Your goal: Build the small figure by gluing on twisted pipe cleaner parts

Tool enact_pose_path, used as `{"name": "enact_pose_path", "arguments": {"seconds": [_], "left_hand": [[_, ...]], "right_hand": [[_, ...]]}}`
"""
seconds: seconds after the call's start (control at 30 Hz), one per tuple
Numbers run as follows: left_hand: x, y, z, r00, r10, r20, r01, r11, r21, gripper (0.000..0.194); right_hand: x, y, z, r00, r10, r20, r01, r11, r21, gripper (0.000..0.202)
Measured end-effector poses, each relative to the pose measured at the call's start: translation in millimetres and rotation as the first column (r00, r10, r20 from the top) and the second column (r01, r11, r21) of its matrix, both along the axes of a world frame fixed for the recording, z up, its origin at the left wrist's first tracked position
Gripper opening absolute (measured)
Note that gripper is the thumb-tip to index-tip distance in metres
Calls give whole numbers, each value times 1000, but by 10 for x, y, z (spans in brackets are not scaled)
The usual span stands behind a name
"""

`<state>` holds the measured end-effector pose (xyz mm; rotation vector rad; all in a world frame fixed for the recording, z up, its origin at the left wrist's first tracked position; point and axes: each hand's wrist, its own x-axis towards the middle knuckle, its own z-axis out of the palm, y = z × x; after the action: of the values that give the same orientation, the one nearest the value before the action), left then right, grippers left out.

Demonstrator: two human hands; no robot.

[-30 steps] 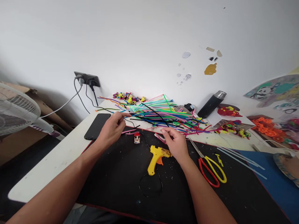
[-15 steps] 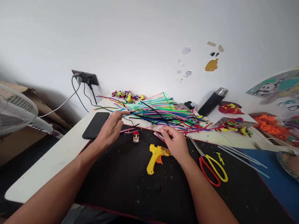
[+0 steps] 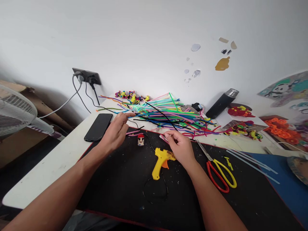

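Note:
My left hand [image 3: 117, 131] hovers at the left edge of a heap of coloured pipe cleaners [image 3: 166, 114]. Its index finger stretches right toward the stems, while the other fingers curl loosely; no held object shows. My right hand [image 3: 180, 146] is closed on a small pink lighter [image 3: 163, 138], its metal end poking out to the left. Between the hands stands a small doll-like figure [image 3: 141, 140] with a red top. A yellow hot glue gun [image 3: 158, 163] lies just below my right hand, its nozzle end partly hidden by that hand.
Scissors [image 3: 214, 168] with red and yellow handles lie right of my right forearm, near clear glue sticks [image 3: 252, 163]. A phone [image 3: 98, 127] rests left. A black flask [image 3: 222, 103] leans behind, beside small pipe-cleaner figures [image 3: 243, 129]. A fan [image 3: 16, 109] stands at far left.
The view has shifted slightly. Both hands keep nearly the same places, and the lighter stays in my right hand. My left hand's fingers have moved only a little.

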<state>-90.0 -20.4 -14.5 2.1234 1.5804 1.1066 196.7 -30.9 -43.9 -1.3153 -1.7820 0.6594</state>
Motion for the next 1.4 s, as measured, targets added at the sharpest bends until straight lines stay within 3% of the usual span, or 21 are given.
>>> {"name": "enact_pose_path", "arguments": {"seconds": [0.17,0.37,0.47,0.6,0.77,0.9,1.0,1.1,1.4], "left_hand": [[-17,4,5,1000,-6,18,6,1000,-5,42],[6,-1,3,999,-32,42,32,999,3,44],[27,5,-5,998,-39,45,38,999,18,42],[19,30,-10,998,-17,57,16,1000,22,30],[-8,40,5,996,13,84,-12,1000,-5,25],[-8,39,-5,985,27,170,-19,999,-51,20],[-23,68,-32,955,124,269,-84,984,-159,28],[-53,124,-63,934,173,312,-119,976,-185,35],[-130,169,-108,969,156,190,-114,970,-214,42]], "right_hand": [[-104,9,21,991,10,-130,-16,999,-47,31],[-280,92,405,971,73,-227,-81,996,-28,31],[-357,225,503,943,71,-326,-78,997,-10,34],[-396,360,355,895,-16,-446,-1,999,-38,42],[-269,321,160,957,-32,-290,29,999,-13,37],[-202,286,167,954,-54,-293,57,998,1,33],[-207,290,170,965,-36,-261,42,999,17,33],[-205,300,170,966,-33,-256,42,999,32,34],[-112,316,281,928,-33,-370,58,997,56,33]]}}
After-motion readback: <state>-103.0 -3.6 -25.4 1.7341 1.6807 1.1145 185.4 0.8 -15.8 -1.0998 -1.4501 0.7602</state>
